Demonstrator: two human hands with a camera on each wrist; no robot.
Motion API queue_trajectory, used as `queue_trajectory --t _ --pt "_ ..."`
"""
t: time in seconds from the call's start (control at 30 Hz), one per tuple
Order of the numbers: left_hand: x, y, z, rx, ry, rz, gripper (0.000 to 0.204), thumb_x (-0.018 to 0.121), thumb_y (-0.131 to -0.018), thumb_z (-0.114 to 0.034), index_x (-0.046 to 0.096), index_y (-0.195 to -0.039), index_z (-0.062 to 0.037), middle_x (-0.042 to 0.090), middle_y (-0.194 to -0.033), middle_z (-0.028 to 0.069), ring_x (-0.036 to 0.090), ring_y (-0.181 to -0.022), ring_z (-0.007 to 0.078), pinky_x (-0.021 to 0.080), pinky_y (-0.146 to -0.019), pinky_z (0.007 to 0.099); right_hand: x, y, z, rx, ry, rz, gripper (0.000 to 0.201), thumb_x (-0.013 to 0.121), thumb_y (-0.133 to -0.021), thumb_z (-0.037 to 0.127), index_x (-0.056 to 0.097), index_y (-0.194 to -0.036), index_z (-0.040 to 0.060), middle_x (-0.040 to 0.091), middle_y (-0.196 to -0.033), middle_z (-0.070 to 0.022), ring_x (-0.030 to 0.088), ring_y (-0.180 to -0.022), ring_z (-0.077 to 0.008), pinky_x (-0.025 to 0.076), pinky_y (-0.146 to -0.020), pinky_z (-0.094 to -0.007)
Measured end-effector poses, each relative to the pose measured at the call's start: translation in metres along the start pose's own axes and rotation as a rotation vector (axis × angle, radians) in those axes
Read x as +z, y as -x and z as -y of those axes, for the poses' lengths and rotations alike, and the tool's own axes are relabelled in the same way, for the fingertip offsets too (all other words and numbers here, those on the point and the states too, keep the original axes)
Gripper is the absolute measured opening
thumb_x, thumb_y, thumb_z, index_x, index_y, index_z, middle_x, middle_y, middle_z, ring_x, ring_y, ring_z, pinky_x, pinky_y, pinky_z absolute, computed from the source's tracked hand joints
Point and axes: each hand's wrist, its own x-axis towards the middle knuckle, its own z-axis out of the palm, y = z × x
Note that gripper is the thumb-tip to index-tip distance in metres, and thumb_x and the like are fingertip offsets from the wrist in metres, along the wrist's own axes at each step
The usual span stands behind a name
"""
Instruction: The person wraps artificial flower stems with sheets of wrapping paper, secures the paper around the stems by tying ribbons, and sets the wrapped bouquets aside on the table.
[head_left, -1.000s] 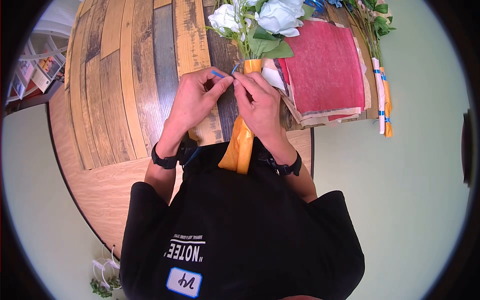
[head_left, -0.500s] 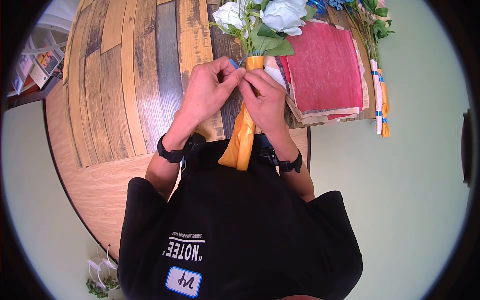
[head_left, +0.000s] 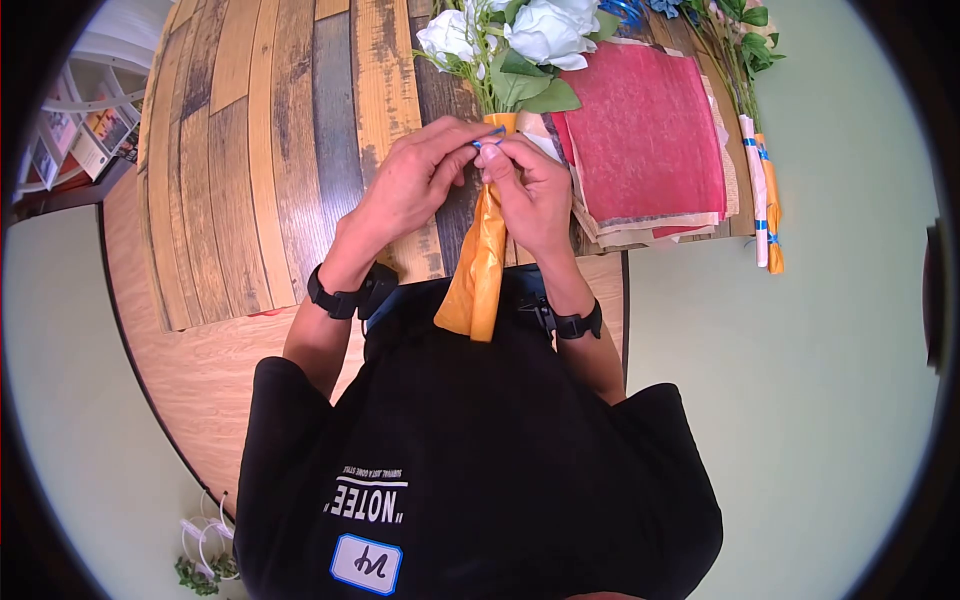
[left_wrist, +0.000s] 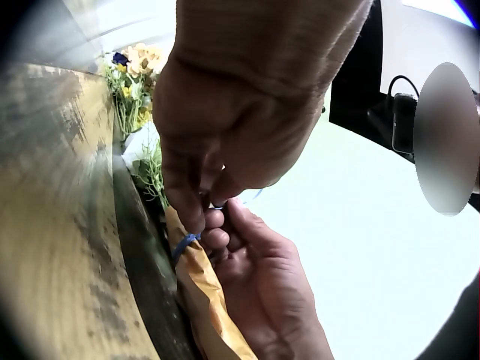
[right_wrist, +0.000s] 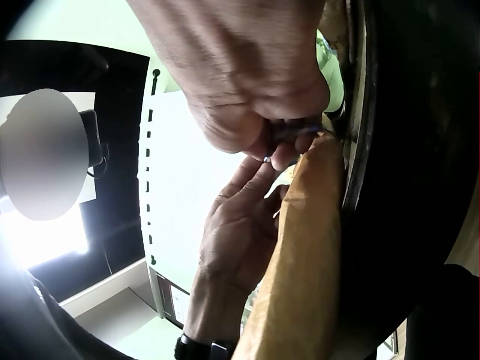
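Both hands meet at the upper part of the orange paper wrap [head_left: 478, 265], below white flowers [head_left: 552, 34] and green leaves. My left hand [head_left: 415, 180] pinches a blue ribbon [head_left: 497, 131] between thumb and fingers. My right hand [head_left: 535, 195] pinches the ribbon too, its thumb against the fingertips. In the left wrist view the blue ribbon [left_wrist: 185, 244] lies around the orange wrap [left_wrist: 210, 300], just under my left hand [left_wrist: 232, 112]. From the right wrist, the wrap [right_wrist: 300, 240] runs below my right hand [right_wrist: 247, 82]; the fingertips partly hide the ribbon.
Red and beige sheets [head_left: 645, 135] lie stacked on the wooden table [head_left: 235, 180], right of the hands. Farther right, flower stems with a pink wrap [head_left: 758, 195] and an orange wrap [head_left: 772, 205] reach past the table edge. Blue ribbon [head_left: 622, 12] lies at the top.
The hands have shifted a little, first right and then slightly back left. The blue ribbon end, earlier sticking up from my left fingers, now lies across between both hands' fingertips.
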Motion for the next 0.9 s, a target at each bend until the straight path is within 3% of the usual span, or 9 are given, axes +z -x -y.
queue_trajectory --t 0.17,0.23,0.33,0.43,0.53,0.67,0.77,0.87,0.9 --pt "-0.001 0.002 -0.001 -0.019 -0.059 -0.023 0.026 0.058 -0.099 -0.003 0.068 -0.123 -0.0037 0.058 -0.082 0.0036 0.058 -0.068 0.0098 0.05 -0.06 0.0249 -0.004 0.0 0.002 0.056 -0.111 0.016 0.02 0.064 -0.1 0.015 0.07 -0.103 -0.0044 0.069 -0.088 -0.0056 0.063 -0.073 -0.0093 0.051 -0.068 -0.0235" --pt "-0.004 0.002 -0.001 0.003 -0.202 -0.056 0.023 0.059 -0.095 0.0 0.069 -0.116 -0.0012 0.066 -0.088 0.0145 0.065 -0.074 0.0311 0.052 -0.068 0.0371 -0.004 0.0 0.001 0.089 -0.15 -0.004 0.02 0.066 -0.099 0.013 0.071 -0.104 -0.0048 0.069 -0.09 -0.0054 0.062 -0.073 -0.0081 0.05 -0.068 -0.0227" --pt "-0.005 0.006 0.006 0.054 -0.337 -0.057 0.022 0.061 -0.094 -0.005 0.069 -0.114 -0.0016 0.067 -0.091 0.0165 0.066 -0.081 0.037 0.053 -0.072 0.042 -0.004 -0.001 -0.003 0.098 -0.183 -0.024 0.018 0.066 -0.098 0.011 0.072 -0.105 -0.0043 0.07 -0.091 -0.0051 0.063 -0.073 -0.0074 0.05 -0.068 -0.0217" --pt "-0.006 0.008 0.0 0.0 -0.476 -0.016 0.022 0.062 -0.094 -0.008 0.069 -0.114 -0.0022 0.069 -0.098 0.0157 0.067 -0.087 0.0382 0.054 -0.075 0.0445 -0.002 -0.001 -0.004 0.108 -0.194 -0.051 0.017 0.067 -0.098 0.01 0.072 -0.105 -0.0045 0.07 -0.092 -0.0051 0.063 -0.074 -0.0071 0.05 -0.068 -0.0211" --pt "-0.001 0.005 -0.013 0.031 -0.451 -0.113 0.025 0.062 -0.094 -0.011 0.068 -0.117 -0.0024 0.069 -0.105 0.0147 0.068 -0.091 0.039 0.055 -0.079 0.0443 -0.003 0.0 -0.002 0.124 -0.192 -0.031 0.02 0.066 -0.099 0.011 0.071 -0.109 -0.0059 0.07 -0.088 -0.0056 0.062 -0.077 -0.0081 0.05 -0.071 -0.022" --pt "0.003 0.003 -0.03 0.01 -0.434 -0.099 0.028 0.063 -0.095 -0.012 0.067 -0.121 -0.0018 0.068 -0.114 0.0147 0.067 -0.093 0.04 0.056 -0.081 0.0442 -0.003 0.001 -0.009 0.1 -0.18 -0.034 0.017 0.066 -0.099 0.01 0.071 -0.105 -0.0047 0.07 -0.089 -0.0044 0.063 -0.074 -0.0072 0.05 -0.068 -0.0212" --pt "0.011 0.001 -0.02 0.125 -0.348 -0.143 0.03 0.063 -0.095 -0.011 0.066 -0.123 0.0 0.066 -0.118 0.0172 0.067 -0.09 0.0412 0.057 -0.078 0.0429 -0.004 0.001 -0.013 0.085 -0.198 -0.001 0.017 0.064 -0.1 0.01 0.07 -0.108 -0.0039 0.069 -0.089 -0.0038 0.063 -0.076 -0.0066 0.05 -0.069 -0.0212" --pt "0.015 0.0 -0.015 -0.03 -0.136 -0.094 0.029 0.062 -0.097 -0.009 0.066 -0.124 0.0018 0.067 -0.108 0.0155 0.069 -0.08 0.0321 0.057 -0.071 0.0367 -0.006 0.001 -0.011 0.099 -0.243 0.011 0.018 0.062 -0.101 0.011 0.07 -0.11 -0.0033 0.068 -0.088 -0.0035 0.062 -0.077 -0.0064 0.049 -0.069 -0.0213" --pt "0.014 0.0 -0.014 -0.132 0.0 -0.079 0.028 0.062 -0.098 -0.009 0.066 -0.123 0.0025 0.066 -0.099 0.0127 0.068 -0.076 0.025 0.056 -0.068 0.0328 -0.007 0.001 -0.009 0.09 -0.206 0.016 0.019 0.061 -0.102 0.011 0.07 -0.11 -0.003 0.068 -0.089 -0.0035 0.061 -0.078 -0.0065 0.049 -0.069 -0.0212"
